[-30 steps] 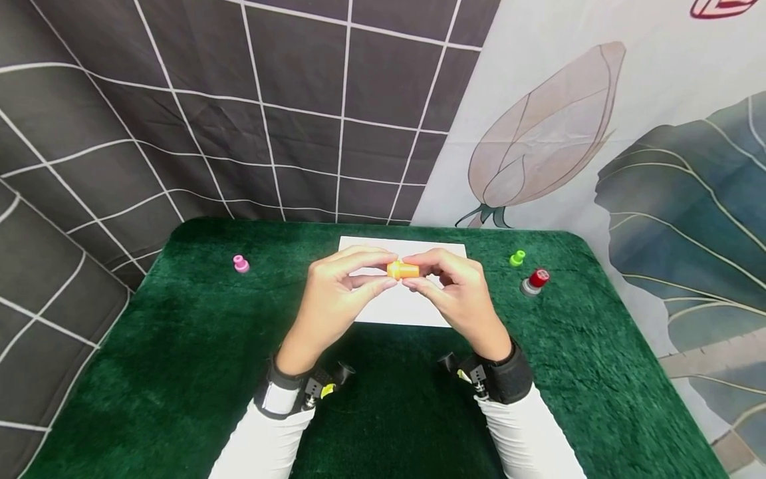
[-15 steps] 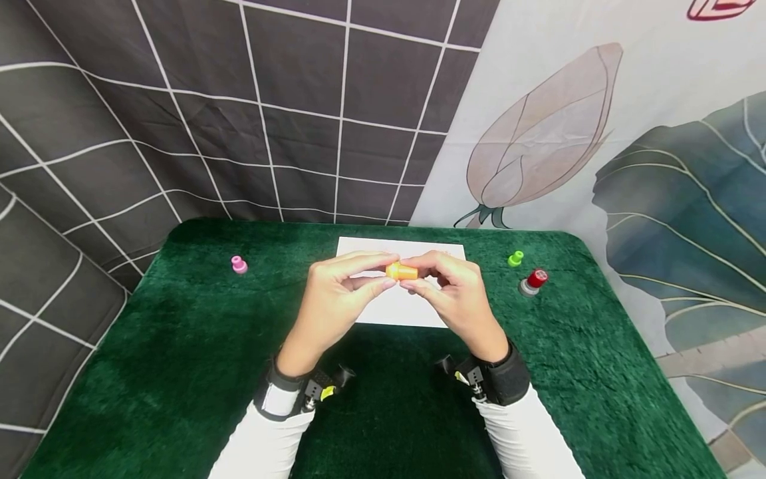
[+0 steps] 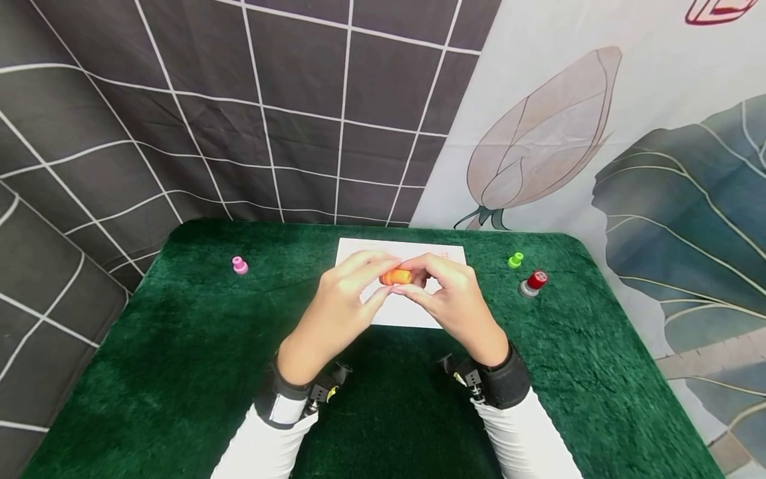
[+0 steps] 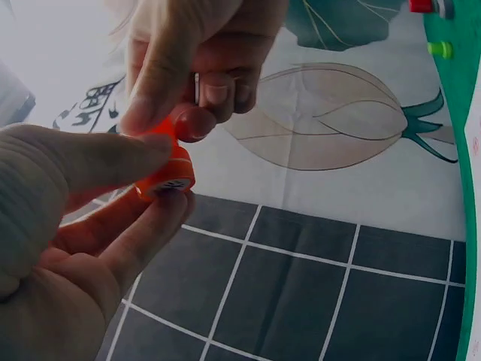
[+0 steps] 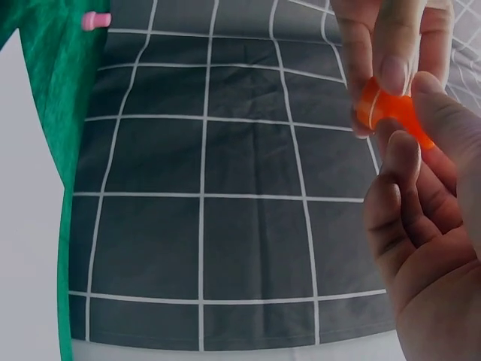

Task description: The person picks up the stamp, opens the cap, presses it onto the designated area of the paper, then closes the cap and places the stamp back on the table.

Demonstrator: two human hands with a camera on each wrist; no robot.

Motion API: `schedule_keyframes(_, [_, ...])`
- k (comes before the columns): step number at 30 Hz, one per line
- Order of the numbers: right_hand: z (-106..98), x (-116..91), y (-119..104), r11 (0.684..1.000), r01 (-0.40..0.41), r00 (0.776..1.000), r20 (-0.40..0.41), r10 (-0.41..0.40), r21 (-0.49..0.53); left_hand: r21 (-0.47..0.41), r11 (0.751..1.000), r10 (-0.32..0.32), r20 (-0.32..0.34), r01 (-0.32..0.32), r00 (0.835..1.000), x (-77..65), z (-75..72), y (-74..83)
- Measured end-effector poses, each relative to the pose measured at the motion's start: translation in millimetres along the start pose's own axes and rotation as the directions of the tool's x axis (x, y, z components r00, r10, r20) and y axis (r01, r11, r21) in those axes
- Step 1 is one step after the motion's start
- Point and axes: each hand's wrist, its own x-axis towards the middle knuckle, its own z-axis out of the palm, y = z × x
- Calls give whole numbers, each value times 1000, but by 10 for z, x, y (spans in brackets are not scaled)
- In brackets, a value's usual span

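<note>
Both hands meet over the white sheet of paper (image 3: 413,313) and share a small orange stamp (image 3: 397,277). My left hand (image 3: 347,293) pinches its wide end between thumb and fingers. The narrower handle end is pinched by my right hand (image 3: 455,296). A dark pattern shows on the wide face of the orange stamp (image 4: 174,169) in the left wrist view. From the right wrist, the orange stamp (image 5: 404,111) appears with a pale line round its wide end, partly covered by fingertips. Faint reddish marks lie along the paper's upper part.
A pink stamp (image 3: 239,265) stands on the green cloth (image 3: 179,346) at the left. To the right are a green stamp (image 3: 516,260) and a red stamp with a whitish base (image 3: 534,283). A dark gridded curtain (image 3: 293,133) hangs behind the table.
My left hand has turned and its fingers have come further over the wide end. The orange stamp has shifted slightly left and down, now tilted. The right hand keeps its pinch.
</note>
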Motion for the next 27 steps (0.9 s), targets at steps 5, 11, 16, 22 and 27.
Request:
schedule_keyframes(5, [8, 2, 2, 1000, -10, 1000, 21, 10, -20, 57, 998, -24, -2, 24, 1000, -4, 33, -15])
schedule_keyframes(11, [-39, 13, 28, 999, -29, 999, 33, 30, -36, 85, 992, -90, -54, 95, 994, -4, 23, -176])
schedule_keyframes(16, [-80, 13, 77, 996, -66, 996, 54, 69, -52, 63, 976, -201, -109, 209, 973, 10, -14, -388])
schedule_keyframes(22, [-158, -24, 179, 994, -88, 994, 61, 92, -68, 47, 933, -347, -138, 356, 928, -22, -139, -713])
schedule_keyframes(27, [-231, -70, 276, 990, -93, 989, 107, 104, -102, 74, 897, -425, -127, 436, 896, -120, -277, -993])
